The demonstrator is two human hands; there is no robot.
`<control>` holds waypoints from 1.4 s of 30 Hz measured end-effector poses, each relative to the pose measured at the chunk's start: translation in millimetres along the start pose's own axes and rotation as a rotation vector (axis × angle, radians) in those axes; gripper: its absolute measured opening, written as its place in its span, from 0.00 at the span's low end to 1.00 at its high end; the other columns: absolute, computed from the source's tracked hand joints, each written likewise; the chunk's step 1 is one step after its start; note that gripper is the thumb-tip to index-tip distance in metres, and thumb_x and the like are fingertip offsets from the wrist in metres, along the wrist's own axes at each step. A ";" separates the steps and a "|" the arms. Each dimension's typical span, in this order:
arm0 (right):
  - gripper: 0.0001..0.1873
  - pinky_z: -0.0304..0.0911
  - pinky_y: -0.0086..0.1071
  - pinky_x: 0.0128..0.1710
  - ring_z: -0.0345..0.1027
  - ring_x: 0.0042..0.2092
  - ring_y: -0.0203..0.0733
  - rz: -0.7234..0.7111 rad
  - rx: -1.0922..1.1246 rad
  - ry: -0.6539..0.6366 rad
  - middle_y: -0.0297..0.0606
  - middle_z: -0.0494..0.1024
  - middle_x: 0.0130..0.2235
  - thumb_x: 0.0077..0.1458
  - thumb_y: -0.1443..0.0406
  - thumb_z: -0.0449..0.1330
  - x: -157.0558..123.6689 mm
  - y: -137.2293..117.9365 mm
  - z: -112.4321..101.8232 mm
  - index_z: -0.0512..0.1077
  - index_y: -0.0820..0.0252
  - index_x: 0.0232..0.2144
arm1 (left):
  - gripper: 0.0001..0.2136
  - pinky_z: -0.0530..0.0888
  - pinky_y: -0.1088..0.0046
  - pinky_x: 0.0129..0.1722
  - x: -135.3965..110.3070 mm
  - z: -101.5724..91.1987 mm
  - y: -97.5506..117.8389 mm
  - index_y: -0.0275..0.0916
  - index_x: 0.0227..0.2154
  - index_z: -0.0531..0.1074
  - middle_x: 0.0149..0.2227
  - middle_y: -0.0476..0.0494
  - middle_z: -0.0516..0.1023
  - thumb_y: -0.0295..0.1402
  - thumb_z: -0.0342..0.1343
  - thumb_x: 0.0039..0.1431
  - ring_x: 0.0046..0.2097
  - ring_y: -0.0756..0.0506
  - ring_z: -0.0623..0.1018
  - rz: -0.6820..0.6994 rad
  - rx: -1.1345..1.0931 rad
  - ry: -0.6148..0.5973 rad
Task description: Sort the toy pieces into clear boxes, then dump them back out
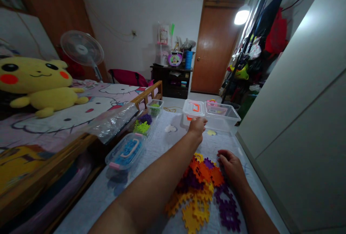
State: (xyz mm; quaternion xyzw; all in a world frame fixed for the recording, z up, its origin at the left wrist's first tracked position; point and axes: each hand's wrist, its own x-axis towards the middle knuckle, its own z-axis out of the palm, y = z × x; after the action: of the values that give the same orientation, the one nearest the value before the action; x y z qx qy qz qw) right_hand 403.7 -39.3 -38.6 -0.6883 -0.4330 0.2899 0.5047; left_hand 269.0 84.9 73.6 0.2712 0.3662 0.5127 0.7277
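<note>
My left hand [198,127] is stretched far forward, just in front of a clear box with a white lid and orange clasps [193,108]. Its fingers are curled closed, and what they hold, if anything, is hidden. Below my left forearm lies a heap of interlocking plastic pieces: orange pieces [201,170], yellow pieces [201,210] and purple pieces [229,210]. At the right side of the heap rests my right hand [231,165], its fingers loosely bent and a little apart, close to the orange pieces. Nothing shows in it.
An open clear bin [223,114] stands right of the lidded box. Along the left edge are a lidded box of blue pieces [129,151], a tray with green pieces [142,127] and a small green-filled container [155,107]. A wooden bed rail [147,95] borders the left; a white cabinet [302,118] stands right.
</note>
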 end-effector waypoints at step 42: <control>0.19 0.69 0.38 0.31 0.75 0.31 0.47 0.019 0.010 0.060 0.43 0.81 0.32 0.40 0.54 0.62 3.4 -2.8 -7.4 0.76 0.61 0.34 | 0.36 0.64 0.54 0.60 -117.6 -255.8 58.3 0.40 0.59 0.54 0.64 0.30 0.57 0.48 0.59 0.50 0.64 0.34 0.62 0.452 1.063 0.203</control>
State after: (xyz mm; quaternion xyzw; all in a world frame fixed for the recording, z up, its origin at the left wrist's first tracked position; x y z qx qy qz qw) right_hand 410.6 -39.2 -33.4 -0.6980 -0.4098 0.2761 0.5183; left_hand 5.4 -2.3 -1.1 0.6199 0.5742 0.4243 0.3256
